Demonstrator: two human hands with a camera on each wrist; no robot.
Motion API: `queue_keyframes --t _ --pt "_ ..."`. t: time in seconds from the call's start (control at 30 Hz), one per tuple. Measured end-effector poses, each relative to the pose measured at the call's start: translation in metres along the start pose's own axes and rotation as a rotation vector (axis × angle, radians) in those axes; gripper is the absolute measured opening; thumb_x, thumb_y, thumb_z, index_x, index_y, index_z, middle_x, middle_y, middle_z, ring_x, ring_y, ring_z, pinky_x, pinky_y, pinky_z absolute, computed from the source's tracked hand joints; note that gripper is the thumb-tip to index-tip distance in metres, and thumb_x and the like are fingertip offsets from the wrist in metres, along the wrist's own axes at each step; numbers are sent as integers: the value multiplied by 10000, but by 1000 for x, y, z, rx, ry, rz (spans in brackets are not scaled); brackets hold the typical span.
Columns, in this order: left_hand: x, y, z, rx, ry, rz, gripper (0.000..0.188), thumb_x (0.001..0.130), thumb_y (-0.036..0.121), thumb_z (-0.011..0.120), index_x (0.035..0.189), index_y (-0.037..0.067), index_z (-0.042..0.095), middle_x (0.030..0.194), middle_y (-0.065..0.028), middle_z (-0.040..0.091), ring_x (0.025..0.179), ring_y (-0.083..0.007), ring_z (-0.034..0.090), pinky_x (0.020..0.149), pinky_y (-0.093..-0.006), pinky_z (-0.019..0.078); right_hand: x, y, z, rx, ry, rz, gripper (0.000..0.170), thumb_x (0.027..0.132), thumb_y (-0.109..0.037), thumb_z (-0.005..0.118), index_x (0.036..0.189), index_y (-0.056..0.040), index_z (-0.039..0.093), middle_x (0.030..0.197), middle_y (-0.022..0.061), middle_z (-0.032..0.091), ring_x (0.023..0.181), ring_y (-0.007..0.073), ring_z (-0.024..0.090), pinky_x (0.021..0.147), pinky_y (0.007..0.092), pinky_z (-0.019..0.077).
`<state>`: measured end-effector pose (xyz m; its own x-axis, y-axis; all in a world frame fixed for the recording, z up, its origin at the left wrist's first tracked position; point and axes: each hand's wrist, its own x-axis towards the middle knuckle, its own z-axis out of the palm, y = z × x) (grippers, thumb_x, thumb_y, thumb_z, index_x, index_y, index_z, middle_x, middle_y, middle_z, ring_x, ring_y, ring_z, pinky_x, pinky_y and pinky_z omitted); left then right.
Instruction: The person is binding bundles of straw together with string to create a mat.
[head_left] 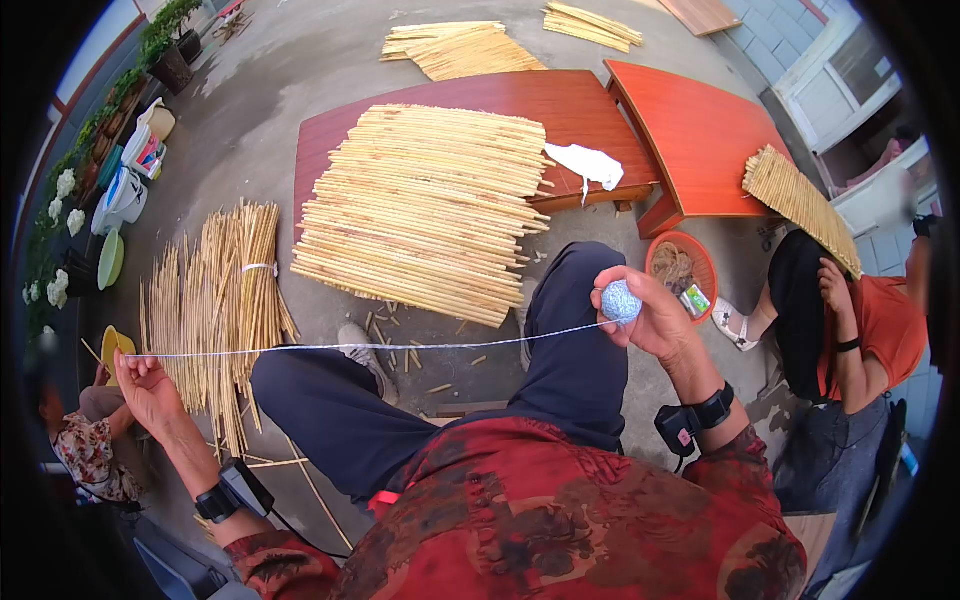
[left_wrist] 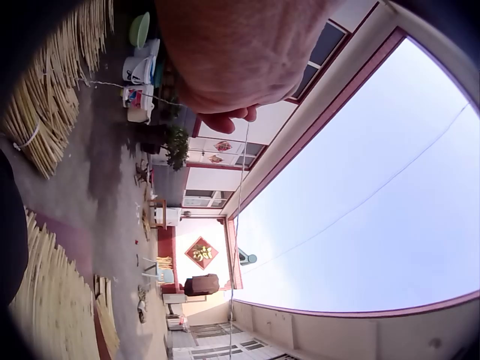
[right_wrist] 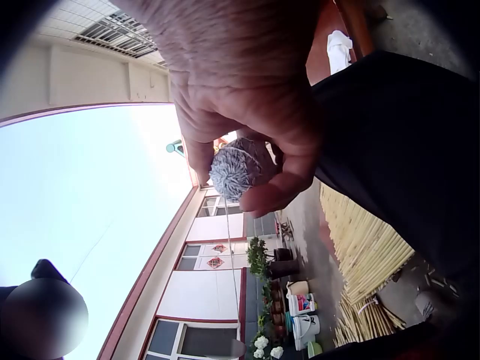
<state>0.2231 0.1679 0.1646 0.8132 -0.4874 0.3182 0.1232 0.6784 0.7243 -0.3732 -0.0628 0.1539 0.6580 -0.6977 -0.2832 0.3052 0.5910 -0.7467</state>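
My right hand (head_left: pixel 657 318) grips a small ball of pale blue string (head_left: pixel 620 301) between thumb and fingers, out over my right knee. From the ball a strand of string (head_left: pixel 430 346) runs taut across my lap to the far left. There my left hand (head_left: pixel 152 392) pinches the strand with its fingertips, arm stretched out. In the right wrist view the wound ball (right_wrist: pixel 237 169) sits among the curled fingers, its strand leading away. The left wrist view shows mostly the back of the hand (left_wrist: pixel 240 64), hiding the pinch.
A mat of reed stalks (head_left: pixel 420 210) lies on a low red table (head_left: pixel 325 150) before me. A bundle of loose stalks (head_left: pixel 235 310) is at left. An orange basket (head_left: pixel 705 262) stands near my right knee. One person (head_left: pixel 870 330) sits at right, another (head_left: pixel 90 440) at left.
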Motion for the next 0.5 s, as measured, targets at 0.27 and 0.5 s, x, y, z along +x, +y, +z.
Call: queue_keyframes --t 0.27,0.5 --pt "18 -3 -25 31 31 -57 86 872 67 498 916 -7 501 683 -20 459 581 -115 407 572 -250 373 -14 -1 -43 132 245 -131 254 854 -242 521 997 -32 525 884 107 584 749 222 616 488 268 499" --pt "32 -14 -23 99 80 -137 101 870 98 517 830 6 524 656 -24 480 576 -116 436 556 -248 390 -24 31 -128 327 497 -168 255 847 -265 539 980 -47 540 865 120 596 744 243 618 526 292 511"
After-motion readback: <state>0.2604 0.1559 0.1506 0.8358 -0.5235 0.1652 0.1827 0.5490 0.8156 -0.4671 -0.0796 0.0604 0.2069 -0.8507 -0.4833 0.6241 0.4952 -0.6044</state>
